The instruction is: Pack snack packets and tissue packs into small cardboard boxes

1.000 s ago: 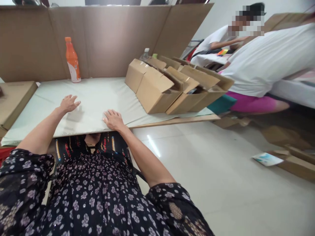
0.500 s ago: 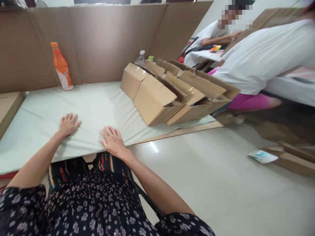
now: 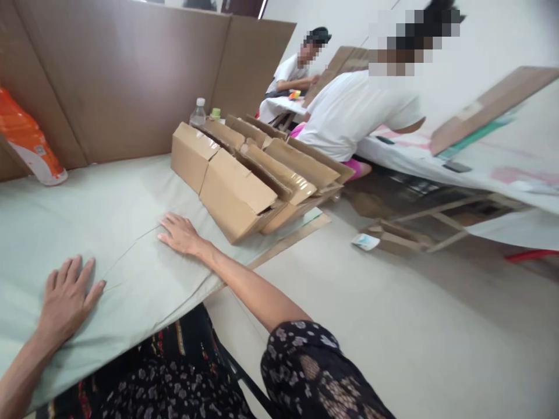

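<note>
My left hand (image 3: 67, 299) lies palm down on the pale green cloth (image 3: 131, 198) that covers the table, fingers spread. Farther forward and to the right, my right hand (image 3: 179, 234) rests on the same cloth with its fingers stretched out. Neither hand holds anything. A thin crease or line runs across the cloth between them. Just beyond my right hand stand several open cardboard boxes (image 3: 231, 192), set close together; their insides are mostly hidden. At the left edge is an orange bottle (image 3: 30, 142), partly cut off by the frame.
A tall cardboard panel (image 3: 140, 81) borders the table's far side. Behind the boxes show a clear bottle (image 3: 198, 115) with a white cap and a green cap (image 3: 215, 113). Two people in white shirts (image 3: 349, 110) sit at the right. A cardboard box (image 3: 402, 237) lies on the floor.
The view has swung to the right. My right hand has slid forward over the cloth toward the boxes. My left hand remains flat on the cloth.
</note>
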`<state>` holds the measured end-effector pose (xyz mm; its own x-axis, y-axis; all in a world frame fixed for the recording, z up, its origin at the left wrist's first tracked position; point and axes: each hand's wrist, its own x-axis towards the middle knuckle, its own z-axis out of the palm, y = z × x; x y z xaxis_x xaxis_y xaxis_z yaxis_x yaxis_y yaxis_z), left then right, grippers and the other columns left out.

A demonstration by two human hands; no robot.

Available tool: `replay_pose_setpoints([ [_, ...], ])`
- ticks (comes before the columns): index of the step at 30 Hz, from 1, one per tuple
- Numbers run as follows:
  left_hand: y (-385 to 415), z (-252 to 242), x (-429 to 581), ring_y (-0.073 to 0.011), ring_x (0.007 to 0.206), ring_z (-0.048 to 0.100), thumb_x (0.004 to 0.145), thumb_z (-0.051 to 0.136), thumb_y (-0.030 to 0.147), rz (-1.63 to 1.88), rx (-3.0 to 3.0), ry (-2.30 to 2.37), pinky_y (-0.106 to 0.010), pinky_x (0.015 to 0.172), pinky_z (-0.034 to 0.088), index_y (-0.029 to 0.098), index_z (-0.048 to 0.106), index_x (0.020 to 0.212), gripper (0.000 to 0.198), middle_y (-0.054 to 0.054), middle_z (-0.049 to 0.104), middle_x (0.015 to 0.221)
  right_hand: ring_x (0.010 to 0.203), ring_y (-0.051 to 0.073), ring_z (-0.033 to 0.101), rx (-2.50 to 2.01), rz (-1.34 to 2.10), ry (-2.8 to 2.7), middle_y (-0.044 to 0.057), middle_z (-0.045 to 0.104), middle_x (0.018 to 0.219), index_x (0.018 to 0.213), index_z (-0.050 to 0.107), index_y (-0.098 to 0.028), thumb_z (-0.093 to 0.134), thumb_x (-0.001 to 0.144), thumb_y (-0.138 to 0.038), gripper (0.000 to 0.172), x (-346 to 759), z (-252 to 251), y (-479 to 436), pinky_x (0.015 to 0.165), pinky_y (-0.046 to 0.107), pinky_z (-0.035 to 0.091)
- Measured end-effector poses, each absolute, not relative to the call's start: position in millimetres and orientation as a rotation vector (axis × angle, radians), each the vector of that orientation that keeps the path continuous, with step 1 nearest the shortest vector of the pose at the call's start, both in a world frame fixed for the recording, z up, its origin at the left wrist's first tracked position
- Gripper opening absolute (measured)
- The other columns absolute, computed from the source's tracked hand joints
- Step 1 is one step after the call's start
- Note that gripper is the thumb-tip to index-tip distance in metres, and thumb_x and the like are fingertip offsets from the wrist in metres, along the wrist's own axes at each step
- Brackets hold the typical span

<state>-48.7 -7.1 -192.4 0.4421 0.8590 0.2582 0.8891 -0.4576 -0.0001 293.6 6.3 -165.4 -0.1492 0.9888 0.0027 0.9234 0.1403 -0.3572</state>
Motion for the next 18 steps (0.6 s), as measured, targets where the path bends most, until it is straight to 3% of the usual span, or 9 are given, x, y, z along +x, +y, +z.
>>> replay_pose_setpoints([
  [3, -9, -197, -51, -0.0442, 0.153, 0.044, 0.099, 0.026, 0.056, -0.414, -2.567, -1.528, -0.068, 0.123, 0.035, 0.031, 0.036, 0.166, 0.073, -0.018, 0.057, 0.157, 0.162, 0.031, 0.032, -1.879, 0.382, -2.186, 0.019, 0.040, 0.171, 0.158, 0.053, -0.013, 0.056, 0.105, -0.034, 0.057, 296, -180, -17, 0.132, 0.049, 0.027],
  [8, -19, -208, -35, -0.0477, 0.152, 0.046, 0.097, 0.033, 0.054, -0.422, -2.672, -1.363, -0.074, 0.123, 0.032, 0.022, 0.038, 0.167, 0.076, -0.024, 0.051, 0.161, 0.154, 0.028, 0.046, -1.680, 0.290, -2.237, 0.009, 0.060, 0.157, 0.136, 0.074, -0.025, 0.052, 0.104, -0.042, 0.042, 322, -168, -90, 0.126, 0.049, 0.039],
  [11, -26, -214, -11, -0.0447, 0.155, 0.043, 0.095, 0.041, 0.057, -0.381, -2.798, -1.203, -0.072, 0.126, 0.031, 0.027, 0.046, 0.163, 0.075, -0.019, 0.048, 0.165, 0.156, 0.029, 0.044, -1.845, -0.095, -1.984, 0.009, 0.055, 0.162, 0.138, 0.072, -0.029, 0.037, 0.107, -0.047, 0.050, 359, -124, -109, 0.124, 0.056, 0.040],
  [14, -36, -217, 19, -0.0414, 0.159, 0.038, 0.093, 0.049, 0.061, -0.264, -2.970, -1.023, -0.070, 0.129, 0.032, 0.034, 0.050, 0.161, 0.073, -0.011, 0.042, 0.170, 0.158, 0.033, 0.039, -2.092, -0.400, -1.692, 0.011, 0.048, 0.167, 0.152, 0.059, -0.024, 0.038, 0.105, -0.049, 0.058, 399, -81, -97, 0.123, 0.061, 0.038],
  [16, -44, -217, 35, -0.0391, 0.160, 0.036, 0.094, 0.052, 0.061, -0.204, -3.070, -0.880, -0.068, 0.129, 0.035, 0.036, 0.047, 0.161, 0.072, -0.008, 0.038, 0.171, 0.148, 0.039, 0.051, -2.192, -0.389, -1.615, 0.017, 0.055, 0.159, 0.155, 0.054, -0.019, 0.049, 0.099, -0.047, 0.063, 421, -66, -80, 0.116, 0.063, 0.045],
  [18, -52, -217, 43, -0.0375, 0.159, 0.038, 0.097, 0.053, 0.058, -0.233, -3.121, -0.760, -0.067, 0.129, 0.037, 0.037, 0.041, 0.164, 0.071, -0.009, 0.037, 0.171, 0.126, 0.041, 0.068, -2.260, -0.244, -1.570, 0.018, 0.071, 0.139, 0.151, 0.056, -0.020, 0.057, 0.092, -0.042, 0.063, 434, -64, -64, 0.103, 0.061, 0.055],
])
